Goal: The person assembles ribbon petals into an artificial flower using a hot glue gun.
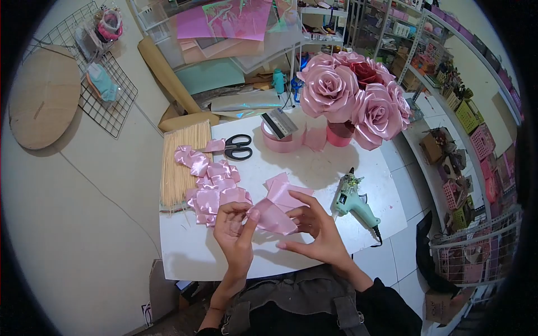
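My left hand [234, 228] pinches the left end of a pink satin ribbon piece [274, 216] between thumb and fingers, above the front part of the white table [196, 255]. Beside the ribbon's right side, my right hand [320, 232] has its thumb and index finger spread wide; its other fingers curve close to the ribbon's edge. More pink ribbon [278, 185] shows just behind the held piece. To the left, a pile of folded pink ribbon petals [210, 193] partly covers a bundle of thin wooden sticks [175, 168].
Black-handled scissors [240, 147] lie behind the petals, near a pink ribbon roll [280, 143]. At right rests a mint glue gun [354, 204] with its cord over the table's edge. Large pink ribbon roses [350, 95] stand in a pink pot [339, 134] at the back.
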`<state>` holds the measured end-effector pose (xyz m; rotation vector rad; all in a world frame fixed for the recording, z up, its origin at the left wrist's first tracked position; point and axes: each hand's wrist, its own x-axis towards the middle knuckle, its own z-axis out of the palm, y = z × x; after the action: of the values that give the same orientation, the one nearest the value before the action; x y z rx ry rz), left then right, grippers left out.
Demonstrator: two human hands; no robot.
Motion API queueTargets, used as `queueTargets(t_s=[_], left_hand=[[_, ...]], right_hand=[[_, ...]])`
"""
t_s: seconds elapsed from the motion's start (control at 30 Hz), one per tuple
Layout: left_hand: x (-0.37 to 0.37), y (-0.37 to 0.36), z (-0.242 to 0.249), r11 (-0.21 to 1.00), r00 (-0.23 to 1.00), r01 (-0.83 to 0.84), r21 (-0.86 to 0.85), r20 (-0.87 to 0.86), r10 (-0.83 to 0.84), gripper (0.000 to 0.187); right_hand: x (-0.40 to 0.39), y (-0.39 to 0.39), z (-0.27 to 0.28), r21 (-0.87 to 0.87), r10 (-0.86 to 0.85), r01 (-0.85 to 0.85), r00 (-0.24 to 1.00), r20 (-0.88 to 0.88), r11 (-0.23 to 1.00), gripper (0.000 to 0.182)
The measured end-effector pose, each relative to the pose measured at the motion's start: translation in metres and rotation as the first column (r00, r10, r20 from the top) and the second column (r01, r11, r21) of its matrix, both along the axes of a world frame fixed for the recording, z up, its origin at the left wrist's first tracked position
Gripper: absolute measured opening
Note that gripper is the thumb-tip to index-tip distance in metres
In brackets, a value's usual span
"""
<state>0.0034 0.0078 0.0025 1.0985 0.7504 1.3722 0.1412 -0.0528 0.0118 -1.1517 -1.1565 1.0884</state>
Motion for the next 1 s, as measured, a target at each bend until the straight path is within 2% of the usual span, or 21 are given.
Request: queueTargets(t_s=[0.03,0.1,0.17,0.23,0.3,0.33,0.37,0.4,0.47,0.57,0.7,0.77,0.8,0.83,0.87,0.9,0.97,1.0], left_hand=[[0.000,0.000,-0.001,1.000,1.000,0.001,0.000,0.000,-0.001,0.022],[0.001,0.000,-0.002,1.000,0.996,0.015,-0.021,0.085,-0.013,0.028],[0.000,0.001,-0.001,0.999,0.994,0.049,-0.007,0.100,-0.048,0.032],[-0.001,0.001,0.000,0.997,0.990,0.083,0.003,0.115,-0.083,0.036],[-0.002,0.000,0.003,0.952,0.951,0.305,-0.022,-0.038,-0.305,0.044],[-0.002,0.000,0.002,0.952,0.952,0.304,-0.021,-0.037,-0.305,0.044],[-0.001,-0.001,0.002,0.915,0.912,0.396,-0.071,-0.086,-0.401,0.046],[-0.001,-0.001,0.001,0.868,0.859,0.480,-0.126,-0.130,-0.494,0.048],[0.000,-0.001,0.000,0.859,0.850,0.495,-0.132,-0.130,-0.510,0.046],[0.000,-0.002,-0.001,0.891,0.885,0.445,-0.085,-0.107,-0.452,0.042],[-0.004,0.000,-0.002,0.848,0.838,0.522,-0.096,-0.129,-0.530,0.039],[-0.006,0.001,-0.001,0.825,0.809,0.559,-0.081,-0.164,-0.564,0.039],[-0.007,0.001,0.002,0.822,0.787,0.555,-0.128,-0.237,-0.569,0.038],[-0.008,0.001,0.004,0.819,0.760,0.547,-0.173,-0.308,-0.573,0.037],[-0.007,0.001,0.003,0.819,0.759,0.548,-0.173,-0.308,-0.573,0.037],[-0.007,0.000,0.002,0.825,0.774,0.537,-0.177,-0.286,-0.565,0.036],[-0.007,0.000,0.003,0.830,0.787,0.527,-0.182,-0.265,-0.557,0.035],[-0.007,0.000,0.004,0.806,0.785,0.570,-0.158,-0.184,-0.592,0.034]], right_hand=[[-0.003,0.001,-0.003,-0.001,-0.022,0.022,0.998,-0.053,1.000,0.066],[-0.003,0.003,-0.007,0.002,-0.043,0.043,0.997,-0.068,0.999,0.062],[-0.001,0.005,-0.007,0.006,-0.059,0.060,0.995,-0.080,0.998,0.059],[0.004,0.006,-0.007,0.129,-0.214,0.210,0.977,0.014,0.969,0.051],[0.005,0.008,-0.008,0.165,-0.254,0.257,0.966,-0.036,0.952,0.049],[0.006,0.009,-0.008,0.198,-0.291,0.303,0.953,-0.089,0.932,0.048],[0.005,0.009,-0.006,0.200,-0.291,0.303,0.953,-0.088,0.932,0.048],[0.004,0.008,-0.003,0.158,-0.276,0.297,0.951,-0.141,0.942,0.045],[0.003,0.006,0.000,0.073,-0.252,0.278,0.935,-0.248,0.958,0.041],[0.007,0.005,-0.002,-0.011,-0.232,0.238,0.934,-0.272,0.971,0.034],[0.011,0.005,-0.004,-0.027,-0.211,0.212,0.938,-0.275,0.977,0.030],[0.012,0.005,-0.006,0.017,-0.192,0.199,0.962,-0.194,0.980,0.022],[0.014,0.005,-0.008,0.017,-0.193,0.199,0.962,-0.194,0.980,0.022],[0.015,0.005,-0.010,0.115,-0.195,0.203,0.978,-0.080,0.972,0.019],[0.017,0.004,-0.012,0.212,-0.206,0.194,0.978,0.035,0.958,0.016],[0.019,0.004,-0.010,0.211,-0.206,0.195,0.978,0.035,0.958,0.016],[0.023,0.006,-0.003,0.491,-0.276,0.069,0.890,0.363,0.868,0.017],[0.025,0.006,-0.001,0.491,-0.277,0.070,0.890,0.362,0.868,0.017]])
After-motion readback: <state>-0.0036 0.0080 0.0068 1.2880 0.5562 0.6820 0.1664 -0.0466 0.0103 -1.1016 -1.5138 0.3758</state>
